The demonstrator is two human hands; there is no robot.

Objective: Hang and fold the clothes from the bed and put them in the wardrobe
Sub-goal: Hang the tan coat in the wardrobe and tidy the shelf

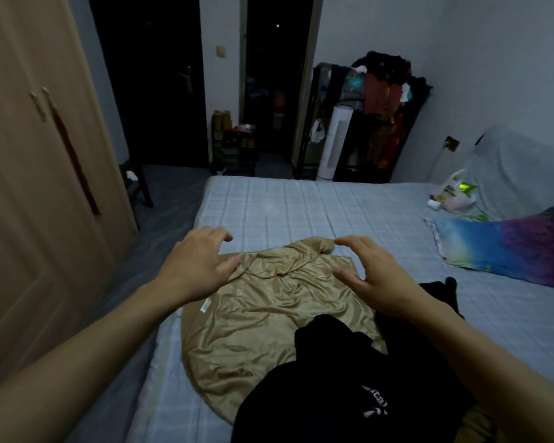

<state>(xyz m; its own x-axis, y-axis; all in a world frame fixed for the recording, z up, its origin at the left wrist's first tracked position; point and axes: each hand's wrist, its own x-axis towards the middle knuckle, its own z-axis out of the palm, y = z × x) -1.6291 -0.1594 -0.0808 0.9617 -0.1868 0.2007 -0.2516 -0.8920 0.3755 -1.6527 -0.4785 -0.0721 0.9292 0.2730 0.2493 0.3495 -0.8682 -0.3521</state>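
Note:
A shiny gold satin garment point(263, 321) lies spread and creased on the bed point(285, 203), with a small white label showing on its left side. A black garment point(381, 378) with white print lies over its near right part. My left hand point(199, 263) hovers over the gold garment's far left edge, fingers spread and relaxed, thumb near the fabric. My right hand point(368, 273) hovers over the far right part, fingers loosely bent, fingertips next to a bunched fold at the top. Neither hand grips the cloth. The wardrobe point(36, 174) stands shut at the left.
A colourful pillow point(506, 247) and a plastic bag point(451, 193) lie at the bed's right side. A loaded clothes rack point(381, 97) and a white tower fan point(335, 142) stand past the bed. A dark doorway and a shoe shelf point(234, 145) lie ahead.

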